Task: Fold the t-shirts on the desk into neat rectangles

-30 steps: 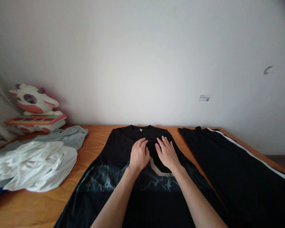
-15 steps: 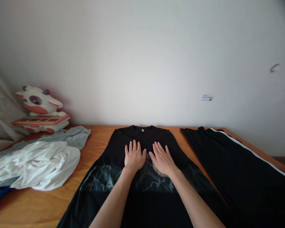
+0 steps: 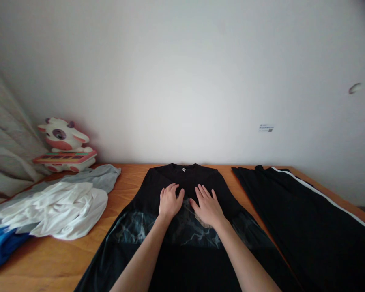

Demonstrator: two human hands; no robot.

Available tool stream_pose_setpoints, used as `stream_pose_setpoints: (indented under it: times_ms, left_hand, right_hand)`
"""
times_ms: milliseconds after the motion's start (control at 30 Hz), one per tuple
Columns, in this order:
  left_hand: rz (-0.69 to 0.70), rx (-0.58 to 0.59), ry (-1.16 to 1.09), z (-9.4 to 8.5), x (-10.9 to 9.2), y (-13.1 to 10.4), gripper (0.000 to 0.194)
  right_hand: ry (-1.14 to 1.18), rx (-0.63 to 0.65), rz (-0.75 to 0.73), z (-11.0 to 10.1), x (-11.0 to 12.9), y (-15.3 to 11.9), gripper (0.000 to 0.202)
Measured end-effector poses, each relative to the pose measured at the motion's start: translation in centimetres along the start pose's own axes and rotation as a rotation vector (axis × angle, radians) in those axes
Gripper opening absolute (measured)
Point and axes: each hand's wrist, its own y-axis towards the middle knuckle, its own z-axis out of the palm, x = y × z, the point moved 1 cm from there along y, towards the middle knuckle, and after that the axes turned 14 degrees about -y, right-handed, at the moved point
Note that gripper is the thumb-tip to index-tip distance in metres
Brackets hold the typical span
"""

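Observation:
A black long-sleeved shirt [image 3: 197,259] with a grey marbled band across its chest lies spread out, its collar toward the wall. My left hand [image 3: 170,200] rests on the upper chest with its fingers slightly bent and the thumb apart. Beside it, my right hand [image 3: 208,205] lies flat on the fabric, fingers stretched forward and thumb out. Neither hand grips anything. Part of a tan patch on the band shows under my right palm; the rest of it is hidden.
Black trousers [image 3: 295,211] with a white side stripe lie to the right. At left are a crumpled white garment [image 3: 69,211], a grey garment [image 3: 105,176] and a blue one [image 3: 9,247]. Behind them a cow-shaped toy keyboard [image 3: 67,148] stands on the wooden table [image 3: 63,267].
My left fingers have bent a little from their straight, flat pose. My right hand stays nearly in place. The view has shifted slightly, showing more of the left side.

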Motion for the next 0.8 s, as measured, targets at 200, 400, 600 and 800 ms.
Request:
stream_pose_setpoints:
  times_ms: [200,400,600,800]
  left_hand:
    - [-0.014,0.059,-0.091,-4.3,0.6,-1.1,0.028]
    - [0.131,0.181,0.335,-6.2,0.7,-7.0,0.051]
    - [0.139,0.254,0.38,-6.1,0.4,-7.4,0.06]
    - [0.143,0.247,0.362,-6.3,0.2,-7.3,0.06]
  right_hand:
    - [0.011,-0.003,0.002,0.1,-0.1,0.0,0.075]
    - [-0.007,-0.04,0.009,0.1,0.1,0.0,0.069]
    - [-0.075,-0.216,0.016,-0.4,0.6,-1.0,0.048]
    - [-0.131,-0.296,0.018,-0.9,1.1,-1.5,0.036]
